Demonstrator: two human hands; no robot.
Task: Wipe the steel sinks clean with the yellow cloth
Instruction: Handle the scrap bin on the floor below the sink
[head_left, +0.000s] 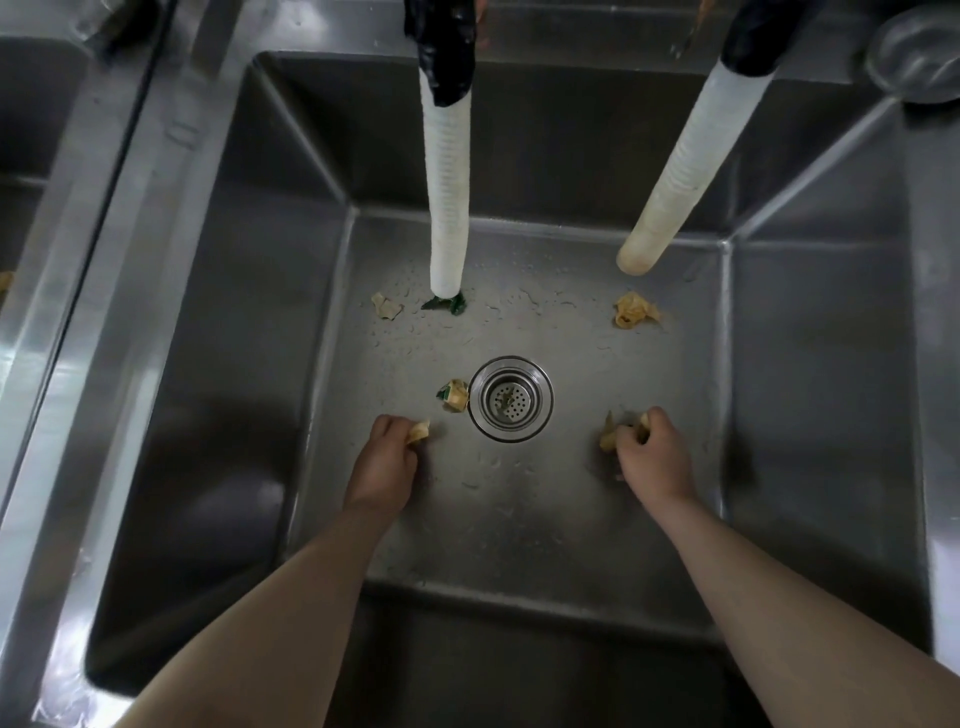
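Note:
I look down into a deep steel sink with a round drain strainer in the middle of its wet floor. My left hand rests on the floor left of the drain, fingers closed on a small yellowish scrap. My right hand is right of the drain, gripping a crumpled yellowish scrap. Loose scraps lie on the floor: one beside the drain, one at the far left, one at the far right. No yellow cloth is in view.
Two white ribbed hoses hang into the sink, the left hose ending over a green scrap, the right hose slanting. A second sink lies at the left. A steel bowl sits at the top right.

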